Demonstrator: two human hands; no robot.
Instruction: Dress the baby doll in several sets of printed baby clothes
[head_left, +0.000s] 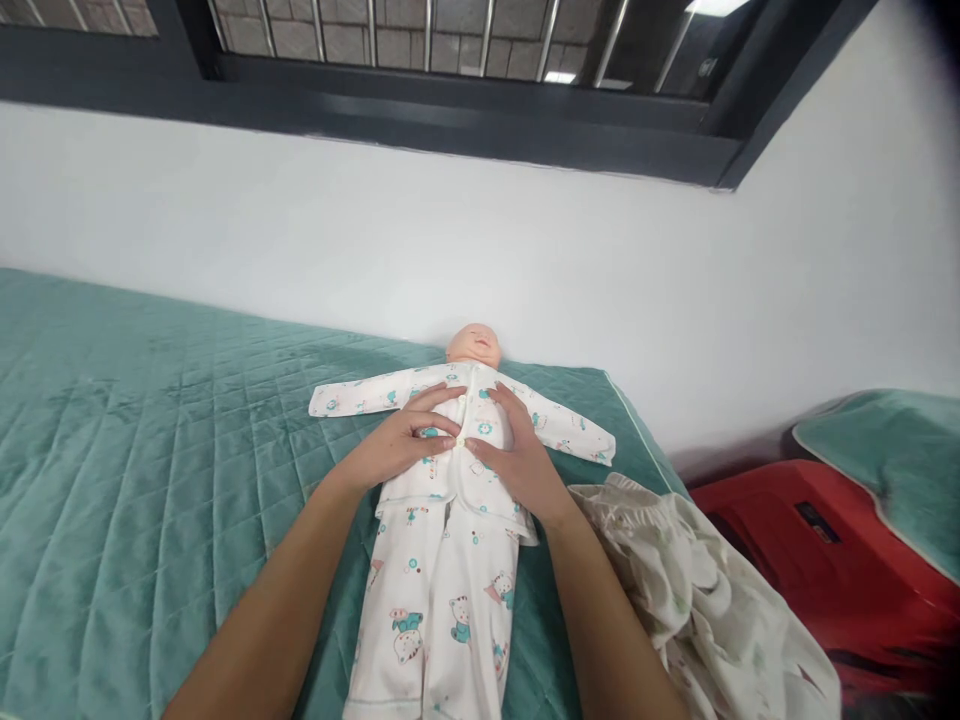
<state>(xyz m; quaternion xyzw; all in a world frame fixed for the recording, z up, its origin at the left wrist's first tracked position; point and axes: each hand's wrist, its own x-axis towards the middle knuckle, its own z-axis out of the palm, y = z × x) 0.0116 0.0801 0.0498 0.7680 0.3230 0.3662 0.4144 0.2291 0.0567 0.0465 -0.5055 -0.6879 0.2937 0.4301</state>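
A baby doll [474, 346] lies on its back on a green quilted cover [210, 480], its head towards the wall. It wears a white printed baby jacket [487, 490] with sleeves spread out to both sides, and matching printed trousers [435, 620]. My left hand [405, 435] rests on the jacket's left half, fingers spread, the thumb beside a small button [460, 441] on the front opening. On the other half lies my right hand [521, 455], fingers apart, its thumb near the same button. Below the button the jacket's front edges part slightly.
Crumpled white printed clothing [675, 570] lies at the right edge of the cover. Beyond it stands a red plastic chair [832, 560] with a green cloth [892, 460] over it. A white wall [337, 220] and a dark-framed barred window [450, 105] rise behind the doll.
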